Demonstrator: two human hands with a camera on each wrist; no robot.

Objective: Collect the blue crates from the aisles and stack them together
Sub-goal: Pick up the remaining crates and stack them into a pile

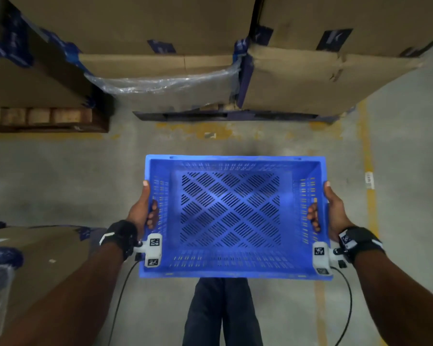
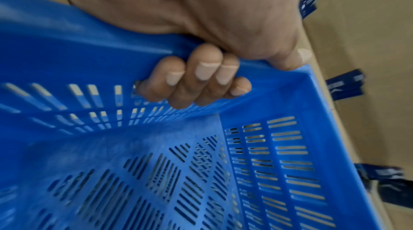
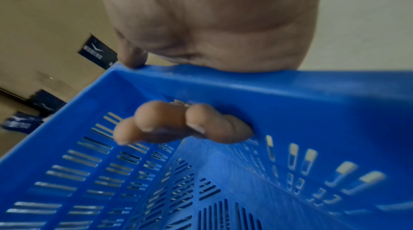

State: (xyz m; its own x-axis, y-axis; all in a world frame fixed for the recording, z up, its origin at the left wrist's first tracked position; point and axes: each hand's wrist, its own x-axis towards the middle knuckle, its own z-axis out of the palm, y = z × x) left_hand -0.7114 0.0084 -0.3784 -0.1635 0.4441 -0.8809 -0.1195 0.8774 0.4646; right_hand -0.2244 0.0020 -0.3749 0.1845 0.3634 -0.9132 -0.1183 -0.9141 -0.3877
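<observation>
1. Nearest the body, the blue crate [image 1: 235,216] is carried level at about waist height, just in front of the legs [image 1: 223,313] and clear of the concrete floor [image 1: 60,171]. It holds nothing; its slotted base shows right through.

2. The left hand [image 1: 143,211] is clamped on the crate's left short wall. Its fingers [image 2: 201,78] pass through the handle slot and curl inward, and the thumb lies along the top of the rim. The crate hangs directly below and inboard of this hand.

3. The right hand [image 1: 328,211] grips the opposite short wall the same way: fingers [image 3: 178,122] hooked through the handle opening, thumb pressed on the rim toward the far corner. The crate spans the whole gap between the two hands.

4. Progress, as I judge it: one crate is collected and in transit. No stack and no second blue crate is visible in any view, so the stacking is not yet done, and I cannot tell how many crates remain.

5. Beyond the crate's far edge, well ahead of both hands, stand large cardboard cartons [image 1: 310,78] on a dark pallet [image 1: 223,116], one partly wrapped in clear film [image 1: 160,83]. Another carton [image 1: 35,250] sits just outside the left forearm, and a worn yellow floor line [image 1: 370,196] runs outside the right hand.
</observation>
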